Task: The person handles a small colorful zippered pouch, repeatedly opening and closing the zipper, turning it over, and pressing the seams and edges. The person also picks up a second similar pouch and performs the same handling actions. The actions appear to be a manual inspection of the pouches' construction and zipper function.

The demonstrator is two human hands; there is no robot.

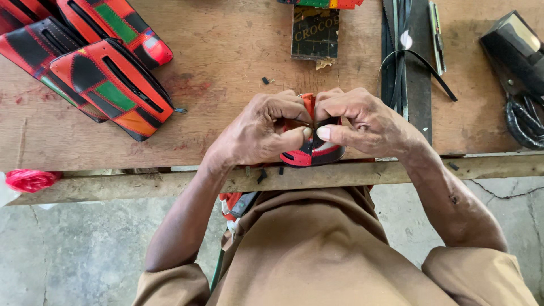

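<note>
Pinching one red-and-black pouch (310, 148) between both hands' closed fingers (294, 136), left hand (258, 133) at nine o'clock, right hand (368, 124) at three, near bench (238, 51) edge.

Worn wooden workbench (238, 51) — patchwork pouches (110, 85) stacked at its far-left corner, black straps (399, 51) and a dark card (315, 33) along the far edge.
</note>
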